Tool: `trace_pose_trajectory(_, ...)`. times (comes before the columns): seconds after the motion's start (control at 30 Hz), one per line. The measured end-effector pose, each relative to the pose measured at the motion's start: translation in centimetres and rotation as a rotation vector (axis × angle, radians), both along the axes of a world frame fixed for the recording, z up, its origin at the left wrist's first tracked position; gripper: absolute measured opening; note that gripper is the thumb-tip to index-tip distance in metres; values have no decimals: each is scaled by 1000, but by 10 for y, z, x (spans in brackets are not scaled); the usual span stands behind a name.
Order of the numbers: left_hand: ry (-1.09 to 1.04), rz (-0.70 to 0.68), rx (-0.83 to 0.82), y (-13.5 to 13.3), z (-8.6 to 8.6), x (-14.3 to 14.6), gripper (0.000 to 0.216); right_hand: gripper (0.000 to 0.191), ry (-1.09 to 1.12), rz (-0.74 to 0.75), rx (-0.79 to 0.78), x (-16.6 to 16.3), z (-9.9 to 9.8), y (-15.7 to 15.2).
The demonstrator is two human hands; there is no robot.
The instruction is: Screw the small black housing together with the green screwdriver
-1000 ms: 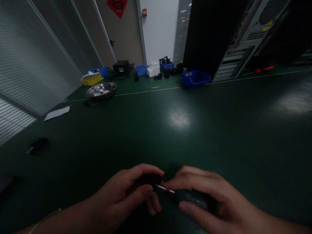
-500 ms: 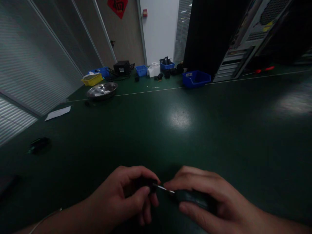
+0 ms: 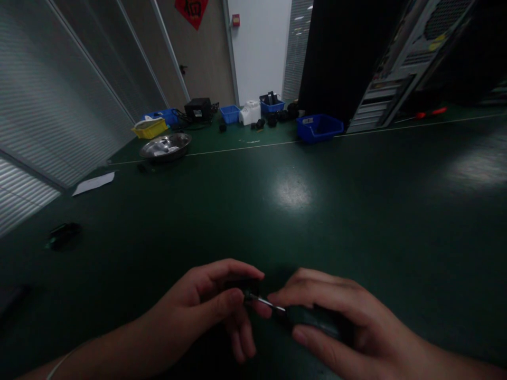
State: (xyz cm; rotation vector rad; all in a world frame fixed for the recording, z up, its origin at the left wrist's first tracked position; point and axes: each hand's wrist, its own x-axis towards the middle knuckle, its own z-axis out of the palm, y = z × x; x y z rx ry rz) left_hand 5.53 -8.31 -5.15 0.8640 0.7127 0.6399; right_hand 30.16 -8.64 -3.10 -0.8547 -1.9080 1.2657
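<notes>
My left hand [image 3: 214, 306] pinches a small black part [image 3: 246, 285] between thumb and fingers. It is too dark to tell what kind of part it is. Wrapped in my right hand [image 3: 336, 311] is a screwdriver [image 3: 312, 320] with a thick dark handle. Its thin metal shaft points left, and the tip meets or nearly meets the black part; exact contact cannot be made out. Both hands are low over the dark green table [image 3: 222, 211].
A metal bowl [image 3: 166, 146], a yellow bin [image 3: 149, 128] and a blue bin [image 3: 319, 128] stand toward the back. A dark object [image 3: 63, 234] and a white paper [image 3: 94, 183] lie left. A computer case [image 3: 390, 79] stands back right, near a red-handled tool [image 3: 431, 112].
My left hand has tilted and shifted the black part slightly, with its fingers reaching further right under the shaft. My right hand has barely moved and keeps the screwdriver.
</notes>
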Motion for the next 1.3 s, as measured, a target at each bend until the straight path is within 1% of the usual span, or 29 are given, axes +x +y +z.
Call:
trace_pose_trajectory(0.07, -3, -9, 12, 0, 0, -1, 30, 41, 7, 14, 3, 1, 1, -2)
trace_pose_trajectory(0.2, -41, -23, 13, 1, -2, -1, 30, 52, 58, -39, -10, 1, 0, -6)
trace_pose_trajectory(0.27, -69, -26, 11, 2, -4, -1, 30, 53, 70, -45, -10, 0, 0, -7)
trace_pose_trajectory(0.43, -70, -49, 14, 1, -5, -1, 31, 50, 48, -34, -11, -2, -2, -5)
trace_pose_trajectory(0.57, -47, -40, 23, -1, -2, -1, 31, 45, 32, -3, -2, -1, -4, -2)
trace_pose_trajectory(0.8, -18, -35, 11, 0, 3, 0, 28, 44, 54, 9, -22, 1, -5, -4)
trace_pose_trajectory(0.87, -34, -50, -6, 0, 2, -1, 29, 46, 67, -3, -29, 2, -4, -6)
trace_pose_trajectory(1.0, -64, -98, -39, 0, -1, -3, 32, 51, 73, 37, -48, 4, -1, -6)
trace_pose_trajectory(1.23, -124, -150, -90, 3, -3, -3, 35, 46, 58, 62, -55, 3, 2, -1)
trace_pose_trajectory(1.3, -125, -164, -96, 2, -3, -3, 36, 44, 68, 92, -50, 2, 2, 1)
